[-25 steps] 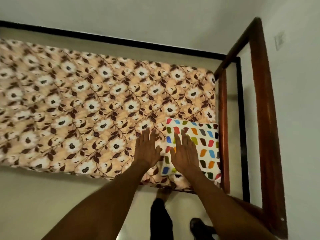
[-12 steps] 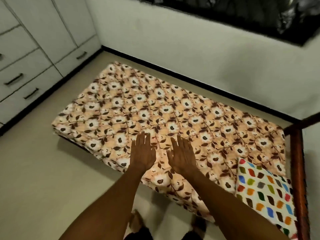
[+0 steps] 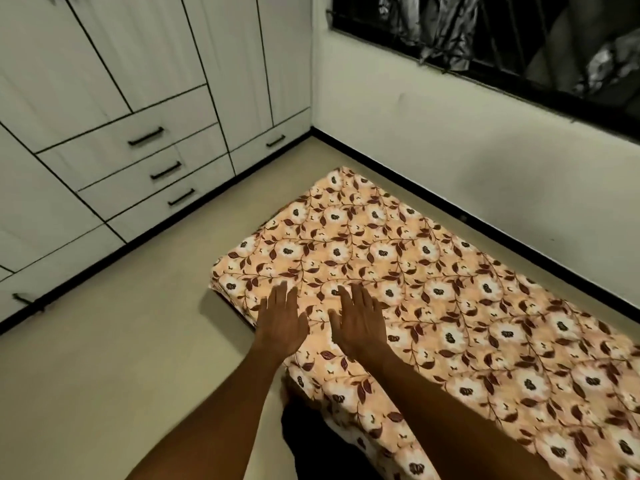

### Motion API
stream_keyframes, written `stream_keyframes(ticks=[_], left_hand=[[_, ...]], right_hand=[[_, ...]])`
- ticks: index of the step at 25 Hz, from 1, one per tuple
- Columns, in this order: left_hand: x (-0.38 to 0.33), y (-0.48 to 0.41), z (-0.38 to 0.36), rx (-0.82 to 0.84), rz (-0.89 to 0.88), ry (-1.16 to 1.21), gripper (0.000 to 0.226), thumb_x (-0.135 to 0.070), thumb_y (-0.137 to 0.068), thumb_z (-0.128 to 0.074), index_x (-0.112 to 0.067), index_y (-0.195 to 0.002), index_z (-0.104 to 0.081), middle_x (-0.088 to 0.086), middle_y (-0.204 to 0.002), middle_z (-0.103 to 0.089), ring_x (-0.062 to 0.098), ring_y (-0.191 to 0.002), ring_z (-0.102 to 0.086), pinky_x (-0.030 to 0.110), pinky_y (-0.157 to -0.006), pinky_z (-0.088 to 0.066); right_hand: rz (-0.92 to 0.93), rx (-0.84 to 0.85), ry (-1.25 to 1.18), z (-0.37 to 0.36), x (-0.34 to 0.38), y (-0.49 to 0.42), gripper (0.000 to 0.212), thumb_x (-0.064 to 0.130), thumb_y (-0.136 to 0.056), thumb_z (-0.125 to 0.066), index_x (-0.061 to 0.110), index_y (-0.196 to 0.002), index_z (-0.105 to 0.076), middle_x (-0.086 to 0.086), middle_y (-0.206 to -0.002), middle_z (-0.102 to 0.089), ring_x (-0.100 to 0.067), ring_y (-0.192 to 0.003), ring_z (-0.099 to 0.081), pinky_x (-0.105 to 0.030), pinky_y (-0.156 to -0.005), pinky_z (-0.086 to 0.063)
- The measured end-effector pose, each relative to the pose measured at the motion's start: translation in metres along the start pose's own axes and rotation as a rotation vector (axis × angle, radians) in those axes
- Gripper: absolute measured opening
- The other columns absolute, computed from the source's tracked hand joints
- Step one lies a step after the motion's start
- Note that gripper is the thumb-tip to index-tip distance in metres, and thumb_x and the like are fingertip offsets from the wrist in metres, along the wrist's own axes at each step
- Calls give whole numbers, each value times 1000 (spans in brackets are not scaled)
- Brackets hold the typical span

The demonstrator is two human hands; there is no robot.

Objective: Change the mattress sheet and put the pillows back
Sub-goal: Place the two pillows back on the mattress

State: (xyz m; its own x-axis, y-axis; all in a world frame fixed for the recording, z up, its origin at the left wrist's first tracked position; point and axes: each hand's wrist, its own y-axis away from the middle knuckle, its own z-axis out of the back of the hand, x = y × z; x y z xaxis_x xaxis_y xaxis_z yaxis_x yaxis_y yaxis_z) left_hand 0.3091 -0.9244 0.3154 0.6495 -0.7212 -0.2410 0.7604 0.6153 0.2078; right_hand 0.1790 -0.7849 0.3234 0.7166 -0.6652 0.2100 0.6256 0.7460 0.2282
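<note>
A mattress lies on the floor, covered by an orange sheet [image 3: 433, 271] printed with white flowers and brown leaves. My left hand [image 3: 282, 322] and my right hand [image 3: 358, 323] are side by side with straight fingers, palms down over the sheet near its left end and near edge. Whether they touch the sheet I cannot tell. Neither hand holds anything. No pillow is in view.
White wardrobe doors and drawers [image 3: 149, 147] with black handles line the left wall. A white wall [image 3: 467, 140] with a dark barred window [image 3: 519, 39] runs behind the mattress. Beige floor [image 3: 121, 358] lies between the wardrobe and the mattress. My foot [image 3: 294, 393] stands by the near edge.
The view has swung left along the mattress, from the multicoloured pillow and wooden frame at the right end to the left end. Both hands moved left with it, still flat and side by side.
</note>
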Motion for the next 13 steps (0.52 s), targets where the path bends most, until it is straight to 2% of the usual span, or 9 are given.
stream_keyframes(ticks=[3, 5, 8, 13], left_hand=[[66, -70, 7, 1, 6, -40, 70, -45, -93, -47, -7, -151, -47, 21, -160, -42, 38, -147, -42, 55, -117, -39], [110, -127, 18, 63, 30, -67, 69, -45, -94, -50, -7, -152, -47, 21, -160, -42, 39, -146, -43, 56, -117, -40], [149, -191, 48, 96, 15, -98, 68, -46, -100, -46, -12, -158, -36, 18, -166, -32, 36, -153, -30, 53, -123, -30], [199, -295, 100, 102, 0, -68, 65, -42, -102, -48, -14, -159, -34, 14, -168, -28, 33, -156, -26, 51, -126, -25]], right_hand=[[3, 24, -12, -11, 45, -81, 70, 58, -106, -22, 21, -166, -20, -13, -172, -18, -33, -159, -17, -51, -128, -16], [-36, 63, -38, -15, 73, -144, 71, 59, -106, -20, 22, -166, -18, -13, -173, -15, -33, -159, -15, -51, -128, -14], [-47, 89, -40, -9, 106, -210, 72, 59, -105, -20, 21, -166, -16, -14, -173, -14, -34, -159, -14, -51, -128, -15], [-60, 86, -35, 17, 159, -314, 71, 58, -106, -24, 19, -165, -20, -15, -172, -19, -34, -158, -19, -50, -128, -18]])
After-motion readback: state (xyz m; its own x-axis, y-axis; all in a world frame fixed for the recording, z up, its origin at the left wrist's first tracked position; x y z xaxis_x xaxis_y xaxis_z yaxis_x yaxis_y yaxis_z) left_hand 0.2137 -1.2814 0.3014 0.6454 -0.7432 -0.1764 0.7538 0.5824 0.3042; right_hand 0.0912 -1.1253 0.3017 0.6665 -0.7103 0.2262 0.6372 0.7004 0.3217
